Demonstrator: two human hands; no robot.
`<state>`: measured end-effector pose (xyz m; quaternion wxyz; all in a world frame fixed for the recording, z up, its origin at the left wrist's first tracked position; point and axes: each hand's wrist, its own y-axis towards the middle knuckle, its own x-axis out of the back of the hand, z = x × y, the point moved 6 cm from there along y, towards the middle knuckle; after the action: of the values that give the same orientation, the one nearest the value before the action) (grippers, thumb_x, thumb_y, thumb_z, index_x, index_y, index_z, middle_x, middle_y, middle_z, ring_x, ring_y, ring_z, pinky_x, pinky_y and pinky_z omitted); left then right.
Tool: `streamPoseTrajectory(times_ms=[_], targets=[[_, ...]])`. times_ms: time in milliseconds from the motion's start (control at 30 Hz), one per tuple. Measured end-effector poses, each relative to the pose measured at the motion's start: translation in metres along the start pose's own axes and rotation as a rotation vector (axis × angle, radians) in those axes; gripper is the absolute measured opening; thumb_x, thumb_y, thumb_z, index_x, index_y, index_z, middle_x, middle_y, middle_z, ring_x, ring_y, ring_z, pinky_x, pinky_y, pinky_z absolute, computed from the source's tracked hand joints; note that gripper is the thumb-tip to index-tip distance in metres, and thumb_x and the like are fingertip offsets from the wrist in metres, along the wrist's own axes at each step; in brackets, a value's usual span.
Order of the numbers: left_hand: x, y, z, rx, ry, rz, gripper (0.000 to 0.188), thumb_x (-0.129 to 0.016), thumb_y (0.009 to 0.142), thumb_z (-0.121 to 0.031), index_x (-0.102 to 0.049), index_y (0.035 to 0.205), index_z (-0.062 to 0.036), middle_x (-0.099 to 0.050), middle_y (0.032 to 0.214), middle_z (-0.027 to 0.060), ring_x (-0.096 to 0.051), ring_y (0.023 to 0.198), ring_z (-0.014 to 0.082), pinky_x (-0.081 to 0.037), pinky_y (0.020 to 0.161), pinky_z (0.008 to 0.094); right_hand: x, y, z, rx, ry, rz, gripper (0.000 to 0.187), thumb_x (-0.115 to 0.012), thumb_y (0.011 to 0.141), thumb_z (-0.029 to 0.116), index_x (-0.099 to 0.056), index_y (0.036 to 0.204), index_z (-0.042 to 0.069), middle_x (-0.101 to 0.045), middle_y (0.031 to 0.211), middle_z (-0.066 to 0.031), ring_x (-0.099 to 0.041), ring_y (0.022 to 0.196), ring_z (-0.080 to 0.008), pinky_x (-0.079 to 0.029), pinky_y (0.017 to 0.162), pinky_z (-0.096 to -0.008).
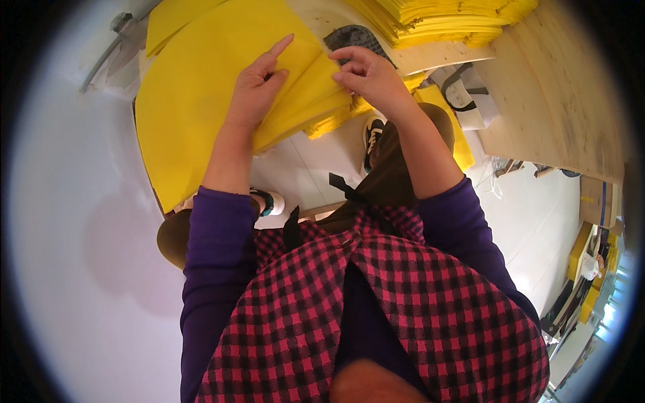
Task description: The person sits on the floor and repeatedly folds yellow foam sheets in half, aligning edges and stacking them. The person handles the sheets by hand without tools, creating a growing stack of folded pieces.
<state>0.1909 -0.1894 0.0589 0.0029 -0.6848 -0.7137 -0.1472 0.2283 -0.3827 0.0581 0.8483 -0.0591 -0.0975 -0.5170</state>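
The left hand (255,87) lies flat on a fan of yellow sheets (201,87), the palm pressing down and the forefinger stretched out toward the far edge; it is open and grips nothing, it only holds the sheets in place. The right hand (369,74) is at the right-hand corner of the same fan, just beside the left one; its fingers are curled and the fingertips (342,67) seem to pinch the edge of the upper sheets, though I cannot tell how many sheets are between them.

The sheets rest over the person's lap and on a wooden board (437,57), and they spread toward the left of the view; a second, thick stack of yellow sheets (450,20) lies further away on the board, and a dark mesh piece (353,37) shows between the two.

The sheets look thin, light and soft; they bend over the edge and hang down, so I judge they will not keep their shape when lifted by one corner. They probably slide easily on each other; a pinch at a corner or along the free edge, with the other palm flat on the rest, seems the safe place to take hold.
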Motion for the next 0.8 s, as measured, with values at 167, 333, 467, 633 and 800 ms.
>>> streamPoseTrajectory(times_ms=[167,333,467,633,800], targets=[[-0.001,-0.001,-0.004,-0.027,0.011,-0.007,0.055,-0.055,0.083,0.000,-0.052,0.135,-0.0177,-0.039,0.070,-0.0050,-0.036,0.065,0.0067,-0.036,0.063,0.0193,0.003,-0.002,-0.003,0.046,0.000,0.006,0.032,-0.065,0.084,0.009,-0.060,0.115,0.007,-0.062,0.086,0.0009,-0.056,0.073,-0.0068,-0.046,0.065,-0.0219],[0.000,-0.002,-0.005,-0.045,0.062,-0.007,0.057,-0.055,0.082,0.000,-0.051,0.136,-0.0188,-0.039,0.070,-0.0044,-0.037,0.065,0.0067,-0.036,0.064,0.0188,0.005,-0.004,-0.008,-0.050,0.005,0.031,0.032,-0.064,0.086,0.007,-0.058,0.117,0.006,-0.060,0.087,0.0040,-0.053,0.074,-0.0045,-0.044,0.070,-0.0193],[0.000,0.001,-0.002,-0.032,0.077,0.000,0.058,-0.055,0.082,-0.001,-0.050,0.137,-0.0197,-0.039,0.070,-0.0044,-0.037,0.065,0.0068,-0.037,0.065,0.0188,0.005,-0.005,-0.008,-0.010,0.005,0.033,0.027,-0.063,0.086,0.007,-0.061,0.113,0.005,-0.060,0.084,0.0046,-0.053,0.074,-0.0043,-0.044,0.069,-0.0192],[0.000,0.001,-0.001,-0.034,0.075,0.009,0.058,-0.056,0.082,-0.003,-0.050,0.137,-0.0206,-0.039,0.071,-0.0030,-0.038,0.066,0.0082,-0.037,0.065,0.0199,0.017,0.004,-0.013,0.137,0.008,-0.069,0.019,-0.064,0.086,0.010,-0.064,0.105,0.003,-0.064,0.083,0.0018,-0.057,0.077,-0.0055,-0.045,0.068,-0.0201],[0.001,0.001,-0.002,-0.031,0.104,0.009,0.057,-0.056,0.082,-0.004,-0.050,0.137,-0.0212,-0.039,0.072,-0.0022,-0.038,0.066,0.0088,-0.037,0.065,0.0206,0.055,0.037,-0.045,0.046,-0.411,-0.248,0.020,-0.069,0.082,0.019,-0.067,0.096,0.005,-0.068,0.082,-0.0059,-0.063,0.075,-0.0145,-0.049,0.067,-0.0276]])
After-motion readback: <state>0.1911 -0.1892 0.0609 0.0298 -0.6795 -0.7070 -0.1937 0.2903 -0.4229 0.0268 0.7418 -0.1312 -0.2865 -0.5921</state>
